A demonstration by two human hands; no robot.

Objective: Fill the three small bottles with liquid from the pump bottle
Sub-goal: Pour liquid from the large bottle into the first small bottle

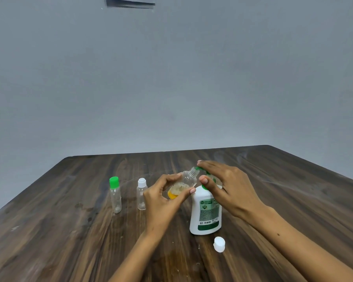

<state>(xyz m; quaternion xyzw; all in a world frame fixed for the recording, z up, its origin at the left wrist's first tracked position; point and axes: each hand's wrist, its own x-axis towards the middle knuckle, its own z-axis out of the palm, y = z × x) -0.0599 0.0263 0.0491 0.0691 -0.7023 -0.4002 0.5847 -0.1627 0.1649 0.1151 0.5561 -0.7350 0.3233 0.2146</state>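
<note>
My left hand (163,198) grips a small clear bottle (186,181), uncapped and tilted with its neck up against the green nozzle of the white pump bottle (205,212). A little orange liquid lies in the small bottle's low end. My right hand (226,188) rests on top of the pump head with fingers stretched over it. Two other small clear bottles stand upright to the left: one with a green cap (115,194), one with a white cap (141,193). A loose white cap (219,244) lies on the table in front of the pump bottle.
Everything sits on a dark wooden table (69,231) whose far edge meets a plain grey wall. Bare wood stretches left of the capped bottles and right of my right forearm.
</note>
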